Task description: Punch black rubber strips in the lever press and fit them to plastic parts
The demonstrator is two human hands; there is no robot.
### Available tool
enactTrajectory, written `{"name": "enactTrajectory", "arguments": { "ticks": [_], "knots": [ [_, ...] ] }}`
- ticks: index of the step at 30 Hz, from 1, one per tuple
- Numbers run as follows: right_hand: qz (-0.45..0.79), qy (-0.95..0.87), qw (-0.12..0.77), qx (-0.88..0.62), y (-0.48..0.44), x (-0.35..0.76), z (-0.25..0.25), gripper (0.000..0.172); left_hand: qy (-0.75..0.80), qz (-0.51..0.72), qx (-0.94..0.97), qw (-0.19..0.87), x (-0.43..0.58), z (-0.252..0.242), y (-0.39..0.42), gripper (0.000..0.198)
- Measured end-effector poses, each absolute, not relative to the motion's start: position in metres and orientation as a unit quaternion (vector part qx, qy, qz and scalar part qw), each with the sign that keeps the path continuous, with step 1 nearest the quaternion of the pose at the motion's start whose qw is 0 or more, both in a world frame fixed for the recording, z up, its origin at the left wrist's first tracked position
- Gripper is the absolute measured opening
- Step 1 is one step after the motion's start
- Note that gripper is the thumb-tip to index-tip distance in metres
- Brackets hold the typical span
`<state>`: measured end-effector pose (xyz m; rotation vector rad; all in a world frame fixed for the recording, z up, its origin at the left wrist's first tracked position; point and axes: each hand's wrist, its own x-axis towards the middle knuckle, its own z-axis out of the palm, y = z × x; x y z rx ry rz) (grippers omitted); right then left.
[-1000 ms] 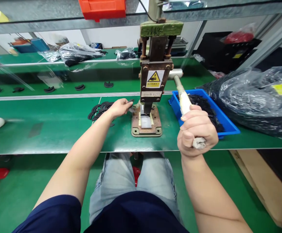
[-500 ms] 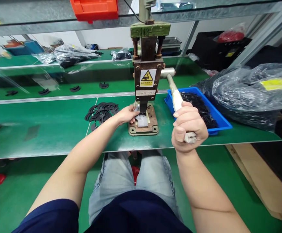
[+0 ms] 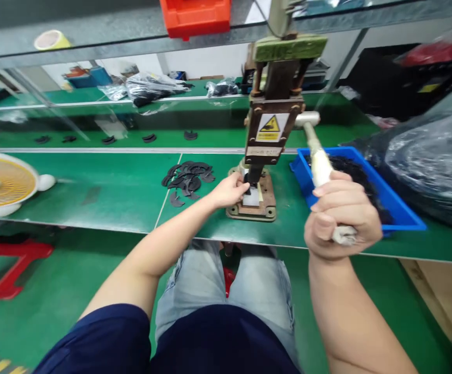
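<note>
My right hand (image 3: 343, 215) is wrapped round the pale, wrapped lever handle (image 3: 319, 161) of a hand press (image 3: 275, 124) with a hazard label. At the press base (image 3: 267, 210), my left hand (image 3: 229, 191) is closed, thumb and finger pinched at a small black part (image 3: 248, 184) beside the ram (image 3: 255, 173). The fingers partly hide this part, so its full shape does not show. A bright metal plate (image 3: 251, 197) lies on the base just in front of the ram. Left of the press lies a pile of black curved pieces (image 3: 189, 176).
A blue bin (image 3: 403, 222) of black parts stands right of the press, near a large plastic-wrapped bundle (image 3: 424, 156). Several curved pieces lie along the rear strip (image 3: 132, 139). A yellow fan (image 3: 5, 179) is at the left. An orange bin (image 3: 197, 18) hangs overhead.
The view has swung left, so the press and bench appear farther right. My left fingers remain by the ram, where a grey-black flat piece showed earlier. My right hand still grips the lever.
</note>
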<state>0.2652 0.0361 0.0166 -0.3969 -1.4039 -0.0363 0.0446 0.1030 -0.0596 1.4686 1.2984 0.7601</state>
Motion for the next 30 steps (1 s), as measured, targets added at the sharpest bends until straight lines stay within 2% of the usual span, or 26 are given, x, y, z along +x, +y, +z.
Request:
{"name": "enactTrajectory", "arguments": {
  "ticks": [2,4,8,10,15,18,21,24,27,30],
  "knots": [
    [-0.022,-0.638,0.750,-0.173,0.042,0.265,0.014,0.040,0.495,0.369,0.643,0.453,0.024,-0.072,0.084,0.017],
    [-0.026,-0.628,0.759,-0.171,0.046,0.264,0.013,0.045,0.508,0.392,0.676,0.362,-0.011,-0.081,0.065,0.022],
    [-0.032,-0.608,0.774,-0.173,0.047,0.260,0.012,0.052,0.673,0.323,0.648,0.150,-0.104,-0.085,0.034,0.027],
    [-0.029,-0.606,0.774,-0.181,0.047,0.259,0.012,0.053,0.724,0.270,0.625,0.107,-0.144,-0.086,0.024,0.029],
    [-0.030,-0.610,0.772,-0.179,0.046,0.261,0.012,0.055,0.640,0.156,0.744,0.115,-0.194,-0.094,0.017,0.054],
    [-0.029,-0.618,0.764,-0.184,0.046,0.263,0.012,0.056,0.595,0.087,0.790,0.119,-0.201,-0.091,0.030,0.059],
    [-0.035,-0.626,0.756,-0.188,0.044,0.263,0.014,0.054,0.571,0.002,0.813,0.113,-0.203,-0.076,0.048,0.052],
    [-0.033,-0.630,0.751,-0.194,0.040,0.262,0.016,0.051,0.558,-0.055,0.823,0.091,-0.202,-0.060,0.061,0.038],
    [-0.026,-0.629,0.751,-0.198,0.037,0.262,0.017,0.046,0.541,-0.047,0.834,0.094,-0.198,-0.051,0.061,0.019],
    [-0.016,-0.635,0.747,-0.197,0.036,0.261,0.017,0.043,0.559,0.019,0.820,0.124,-0.193,-0.049,0.055,0.022]
  ]
}}
